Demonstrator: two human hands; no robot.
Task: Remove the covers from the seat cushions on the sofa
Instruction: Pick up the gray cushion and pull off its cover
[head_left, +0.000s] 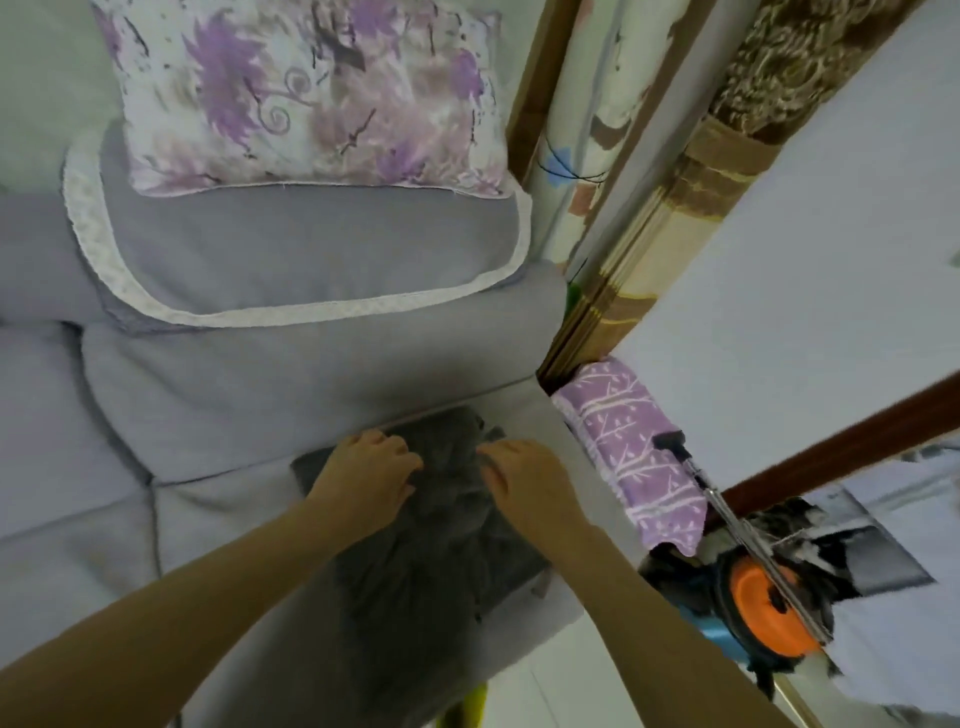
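**A:** Where is the cover lying?

**B:** The crumpled dark grey fabric cover (441, 551) is lying bunched on the pale lilac-grey seat cushion (218, 499) at the right end of the sofa. It is reaching from the crease under the lilac-grey padded backrest (311, 364) towards the cushion's front edge.

**A:** What are the hands doing?

**B:** Both are resting on the cover's far part, near the backrest. The left hand (363, 478) is lying palm down, its fingers (400, 452) curling into the gathered cloth and gripping it. The right hand (530, 483) is sitting just beside it, its fingers (493, 452) bent and pinching a fold. A ridge of cloth is standing up between the two hands.

**A:** And what is sitting around them?

**B:** A white square pillow with purple flower print (301, 93) is leaning at the top of the backrest. Below it a grey throw with a white lace border (311, 249) is hanging over the backrest. A purple cloth with a white branch pattern (634, 457) is draping over the armrest to the right of the cushion. Beyond that, an orange round plastic disc (763, 608) is showing near the floor, partly hidden, and a brown and beige patterned curtain (701, 182) is hanging behind the sofa's corner.
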